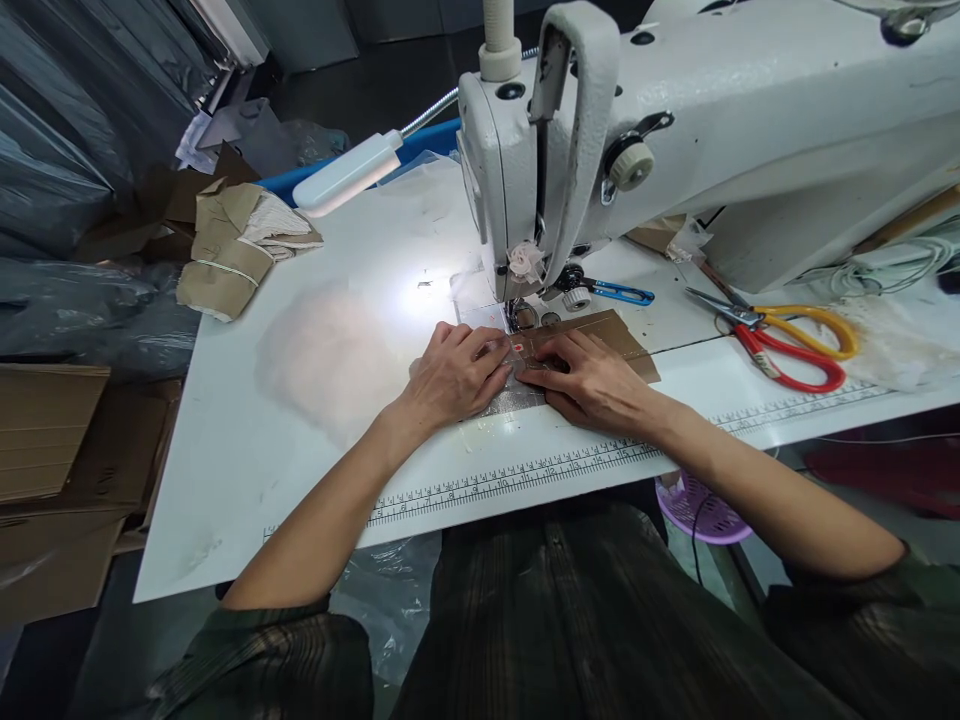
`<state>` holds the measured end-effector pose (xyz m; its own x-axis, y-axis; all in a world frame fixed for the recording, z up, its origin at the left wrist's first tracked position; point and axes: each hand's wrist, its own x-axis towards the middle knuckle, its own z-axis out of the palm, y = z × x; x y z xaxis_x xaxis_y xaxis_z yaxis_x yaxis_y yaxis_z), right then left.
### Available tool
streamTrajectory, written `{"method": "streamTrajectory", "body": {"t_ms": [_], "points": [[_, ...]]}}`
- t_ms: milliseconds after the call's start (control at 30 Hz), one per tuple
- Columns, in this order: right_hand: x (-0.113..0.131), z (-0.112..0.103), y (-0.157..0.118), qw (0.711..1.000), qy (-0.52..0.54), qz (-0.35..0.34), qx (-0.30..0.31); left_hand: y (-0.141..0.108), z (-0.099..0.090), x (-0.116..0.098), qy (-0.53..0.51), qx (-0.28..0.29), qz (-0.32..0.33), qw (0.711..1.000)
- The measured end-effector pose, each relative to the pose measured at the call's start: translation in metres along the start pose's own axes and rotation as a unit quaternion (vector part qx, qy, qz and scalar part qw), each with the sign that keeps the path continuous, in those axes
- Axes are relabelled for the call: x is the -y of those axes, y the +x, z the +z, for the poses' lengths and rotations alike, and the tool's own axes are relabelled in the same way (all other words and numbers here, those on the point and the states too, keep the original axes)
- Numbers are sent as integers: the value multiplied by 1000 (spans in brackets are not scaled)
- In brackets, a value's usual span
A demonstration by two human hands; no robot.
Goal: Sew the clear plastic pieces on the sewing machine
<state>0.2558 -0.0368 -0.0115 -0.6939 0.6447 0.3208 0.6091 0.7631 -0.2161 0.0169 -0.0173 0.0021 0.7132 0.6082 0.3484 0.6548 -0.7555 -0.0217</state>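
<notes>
Just in front of the presser foot (516,314) of a white sewing machine (487,170), both my hands rest on the table. My left hand (461,375) has its fingers bent and close together at the left edge of a thin see-through piece (513,362). From the other side, my right hand (589,380) pinches the piece with thumb and forefinger. A small red mark (518,348) shows between my hands. Brown card (626,345) lies flat beneath and beyond my right hand. My fingertips partly cover the piece, so its full shape is hidden.
Blue thread snips (621,292) lie right of the needle. Scissors (795,340) with red and yellow handles lie farther right. A lit lamp (349,175) hangs over the white table (225,470), which has a printed ruler (525,472). A tied bundle (232,250) sits at the left edge.
</notes>
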Motion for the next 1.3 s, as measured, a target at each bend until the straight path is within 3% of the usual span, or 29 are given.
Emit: {"method": "streamTrajectory", "body": {"t_ms": [267,500,733,933,1300], "points": [[2,-3,4,999,-39,-13,16,2,-1,-5,37,29,-10,999],[4,-7,17,997,-68,11,41,17,-1,15,51,61,22,997],[5,-5,15,997,-69,25,29,14,5,19,-15,25,-28,999],[5,-4,16,997,-65,34,22,13,9,19,-9,3,-14,1000],[3,1,11,998,-43,53,-13,11,14,17,-41,-16,-45,998]]}}
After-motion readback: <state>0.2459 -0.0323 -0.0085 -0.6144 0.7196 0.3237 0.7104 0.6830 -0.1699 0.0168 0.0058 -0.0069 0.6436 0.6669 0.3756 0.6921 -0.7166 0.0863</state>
